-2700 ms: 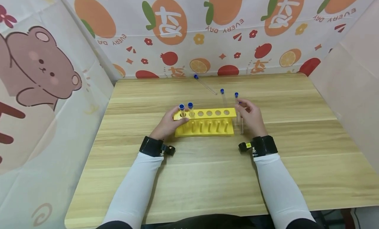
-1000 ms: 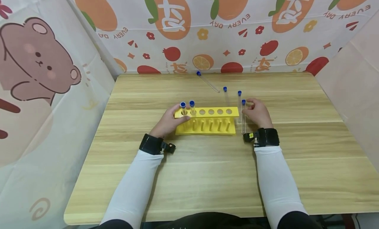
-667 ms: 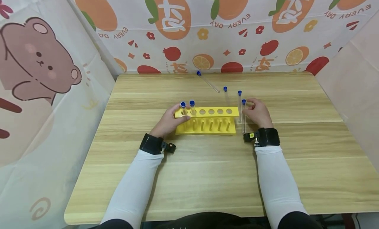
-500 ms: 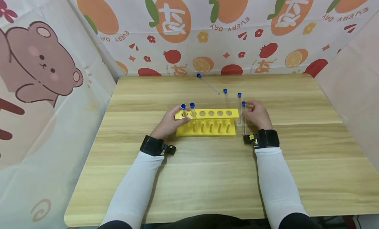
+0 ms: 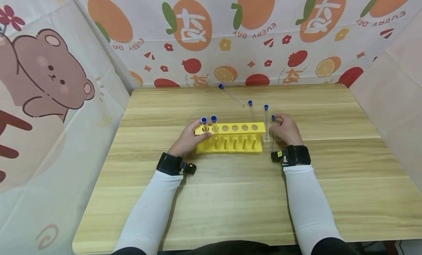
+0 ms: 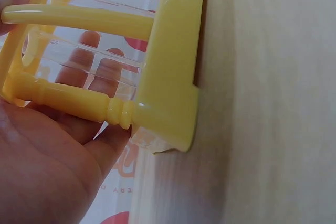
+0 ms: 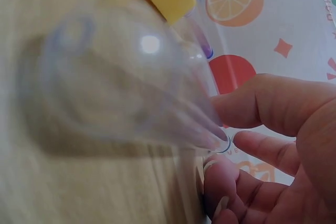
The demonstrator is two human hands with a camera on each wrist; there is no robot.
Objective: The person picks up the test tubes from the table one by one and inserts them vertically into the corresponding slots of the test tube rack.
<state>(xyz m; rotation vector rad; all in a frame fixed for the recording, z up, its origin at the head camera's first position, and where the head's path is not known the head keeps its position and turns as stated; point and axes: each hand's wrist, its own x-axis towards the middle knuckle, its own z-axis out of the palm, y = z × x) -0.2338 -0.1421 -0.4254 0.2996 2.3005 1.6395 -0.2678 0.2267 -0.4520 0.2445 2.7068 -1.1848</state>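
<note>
My left hand (image 5: 188, 140) grips the left end of a yellow test tube rack (image 5: 230, 132), thumb in front and fingers behind, as the left wrist view shows. In the rack's two leftmost holes stand blue-capped test tubes, a first tube (image 5: 204, 120) and a second tube (image 5: 214, 119). To the right of the rack, my right hand (image 5: 287, 131) pinches a clear test tube (image 5: 271, 141) near its blue cap. In the right wrist view that tube (image 7: 126, 77) points its rounded bottom toward the camera, low over the tabletop. Part of the cap is hidden by the fingers.
Another blue-capped tube (image 5: 266, 125) lies between the rack and my right hand. Behind the rack are a partly hidden tube (image 5: 250, 107) and a slanted tube (image 5: 232, 97) near the back edge of the wooden table (image 5: 230, 196). A printed cloth (image 5: 257, 39) hangs behind.
My right hand has shifted right, away from the rack, with the tube's capped end moving slightly right and tilting. The left hand stays on the rack; the head view has shifted a little.
</note>
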